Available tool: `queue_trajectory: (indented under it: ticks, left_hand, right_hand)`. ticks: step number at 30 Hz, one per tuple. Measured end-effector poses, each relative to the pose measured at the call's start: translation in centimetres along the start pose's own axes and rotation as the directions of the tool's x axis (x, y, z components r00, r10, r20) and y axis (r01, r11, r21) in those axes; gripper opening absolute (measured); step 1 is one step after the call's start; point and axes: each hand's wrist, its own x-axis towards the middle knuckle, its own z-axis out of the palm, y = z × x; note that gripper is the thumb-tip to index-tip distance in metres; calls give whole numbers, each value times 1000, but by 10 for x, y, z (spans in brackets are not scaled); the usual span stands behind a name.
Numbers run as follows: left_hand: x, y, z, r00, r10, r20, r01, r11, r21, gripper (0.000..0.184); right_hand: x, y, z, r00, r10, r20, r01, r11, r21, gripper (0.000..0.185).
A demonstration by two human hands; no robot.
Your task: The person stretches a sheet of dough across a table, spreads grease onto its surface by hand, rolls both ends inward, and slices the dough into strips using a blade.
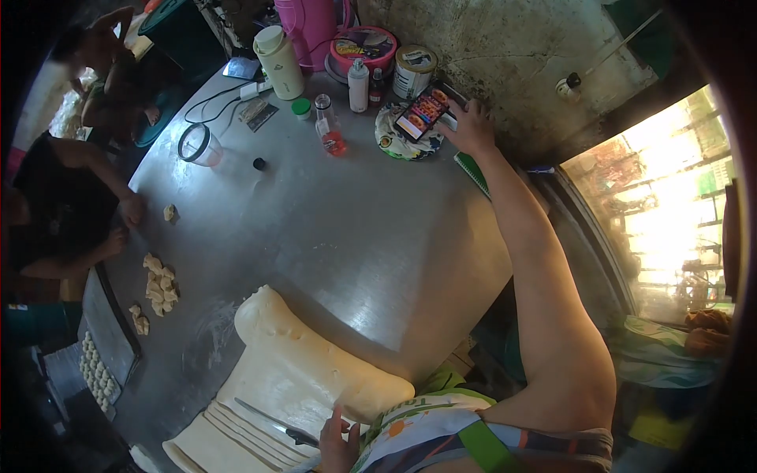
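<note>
My right hand [473, 130] is stretched out to the far side of the table. Its fingers are extended at the right edge of a smartphone [422, 115] with a lit screen, which leans on a patterned cloth bundle [392, 135]. Close to my body, my left hand [339, 443] hovers by the dough, palm partly turned up and fingers loosely apart, holding nothing. Beside it a knife [272, 422] with a dark handle lies on a large sheet of pale dough [276, 374]. The dough's far edge is rolled thick, and its near left part is cut into several strips.
Small dough pieces [161, 285] lie left on the metal table [315, 229]. Near them is a tray [110, 323]. A clear cup [200, 147], a bottle with red liquid [330, 130], a thermos [278, 63] and tins stand farther back. Another person [67, 201] leans at the left edge.
</note>
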Motion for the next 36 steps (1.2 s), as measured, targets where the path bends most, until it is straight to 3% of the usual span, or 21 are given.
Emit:
queue_trajectory:
  ticks: [2,4,6,9,13,16,20,22,25,29,33,36]
  left_hand:
    - [3,5,-2,1000,-24,12,23,1000,20,73]
    - [4,14,-5,999,-1,-34,0,999,-32,59]
    - [4,14,-6,998,12,-58,-16,998,-59,52]
    - [3,4,-1,1000,13,-8,-13,1000,-8,70]
    - [2,3,3,1000,8,-20,-9,1000,-8,70]
    - [1,3,6,999,22,-25,-22,1000,-2,70]
    - [1,8,4,999,13,-45,-13,1000,-6,69]
    - [-1,11,2,999,2,-53,-3,1000,-11,69]
    - [-3,14,-2,998,-18,-56,13,996,-92,54]
    - [-1,16,-1,997,20,-71,-27,995,-93,54]
    - [-3,20,-1,996,-64,-70,52,985,-165,54]
    - [-2,17,-3,996,-65,-55,57,988,-142,55]
  right_hand:
    - [-2,3,-3,1000,14,11,-14,998,56,73]
    - [-6,7,-6,998,42,38,-48,985,167,73]
    - [-6,13,-4,999,37,10,-38,986,161,75]
    - [-6,18,0,999,25,-40,-19,988,150,77]
    - [-12,9,2,1000,12,-23,-9,990,141,73]
    - [-28,-7,15,985,-165,-45,169,980,104,68]
    - [-47,-35,21,965,-261,4,255,946,202,66]
    - [-48,-45,18,965,-263,11,256,947,196,66]
    - [-47,-53,15,964,-266,20,258,949,178,66]
    - [-42,-51,14,966,-258,8,254,955,152,66]
    - [-33,-41,12,985,-172,-19,172,966,194,69]
    - [-20,-20,16,996,-66,-67,73,992,100,71]
